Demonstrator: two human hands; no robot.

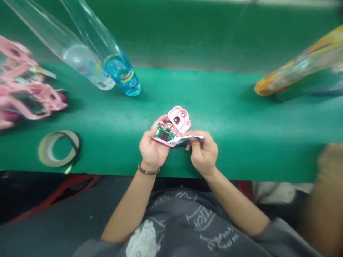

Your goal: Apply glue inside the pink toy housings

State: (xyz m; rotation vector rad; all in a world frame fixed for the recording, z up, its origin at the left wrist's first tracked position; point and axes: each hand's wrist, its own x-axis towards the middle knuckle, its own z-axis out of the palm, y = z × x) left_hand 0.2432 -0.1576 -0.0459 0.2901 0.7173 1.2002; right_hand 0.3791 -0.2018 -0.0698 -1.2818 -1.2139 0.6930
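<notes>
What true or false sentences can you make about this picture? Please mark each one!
The left hand holds a small pink plastic case with a green circuit board in it. True.
The right hand holds scissors. False: it holds a slim white plastic piece.
A beaded bracelet sits on the right wrist. False: it is on the left wrist.
A roll of tape lies on the green bench top. True.
The pink pieces are heaped on the right of the view. False: they are on the left.
</notes>
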